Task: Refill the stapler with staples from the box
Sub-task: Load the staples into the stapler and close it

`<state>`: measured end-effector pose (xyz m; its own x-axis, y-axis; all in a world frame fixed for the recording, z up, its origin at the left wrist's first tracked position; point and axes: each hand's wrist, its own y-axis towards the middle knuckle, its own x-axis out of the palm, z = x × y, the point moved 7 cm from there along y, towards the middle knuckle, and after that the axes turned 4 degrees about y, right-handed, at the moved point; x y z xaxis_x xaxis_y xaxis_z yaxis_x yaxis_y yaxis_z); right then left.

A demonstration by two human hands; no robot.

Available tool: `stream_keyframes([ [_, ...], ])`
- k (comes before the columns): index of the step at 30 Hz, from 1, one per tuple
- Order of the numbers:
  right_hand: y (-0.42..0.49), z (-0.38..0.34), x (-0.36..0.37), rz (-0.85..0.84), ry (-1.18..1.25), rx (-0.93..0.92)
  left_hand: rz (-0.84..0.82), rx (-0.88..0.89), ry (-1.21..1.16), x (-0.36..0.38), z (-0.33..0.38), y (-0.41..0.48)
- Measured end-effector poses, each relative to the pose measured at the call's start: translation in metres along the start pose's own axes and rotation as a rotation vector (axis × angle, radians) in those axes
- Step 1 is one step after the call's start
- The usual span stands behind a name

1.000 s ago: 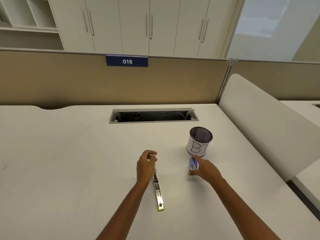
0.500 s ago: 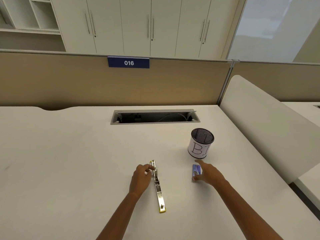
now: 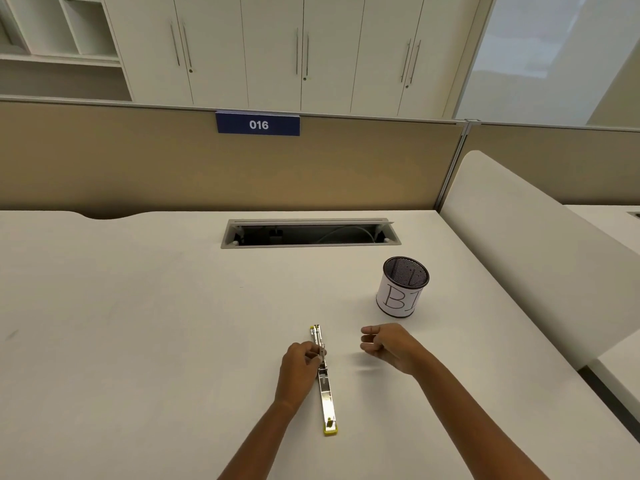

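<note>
Open-plan office: numbered partition (image 3: 258, 124), cabinets (image 3: 270, 50), cable-slot desk (image 3: 138, 306).

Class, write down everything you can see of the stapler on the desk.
The stapler lies opened out flat on the white desk. It is a long thin strip of shiny metal with a yellow tip at each end, and it points almost straight away from the person. The left hand pinches it near its middle joint. Nothing else touches it.
</note>
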<state>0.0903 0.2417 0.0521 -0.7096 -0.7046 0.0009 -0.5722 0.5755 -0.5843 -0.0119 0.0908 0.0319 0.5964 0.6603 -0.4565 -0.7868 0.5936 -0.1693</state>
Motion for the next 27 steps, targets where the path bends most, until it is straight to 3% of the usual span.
stream_keyframes([
  [11, -0.003, 0.002, 0.024, 0.007, -0.055, -0.141, 0.089, -0.049, -0.063, 0.017, 0.004, -0.012],
  [18, -0.001, 0.008, 0.029, -0.033, 0.079, -0.047, 0.115, -0.084, -0.085, 0.022, 0.003, -0.019],
  [22, -0.004, 0.002, 0.035, -0.039, 0.144, -0.111, 0.108, -0.100, -0.104, 0.027, 0.005, -0.025],
  [27, -0.007, -0.007, 0.042, -0.053, 0.052, -0.186, 0.124, -0.158, -0.154, 0.023, 0.006, -0.026],
])
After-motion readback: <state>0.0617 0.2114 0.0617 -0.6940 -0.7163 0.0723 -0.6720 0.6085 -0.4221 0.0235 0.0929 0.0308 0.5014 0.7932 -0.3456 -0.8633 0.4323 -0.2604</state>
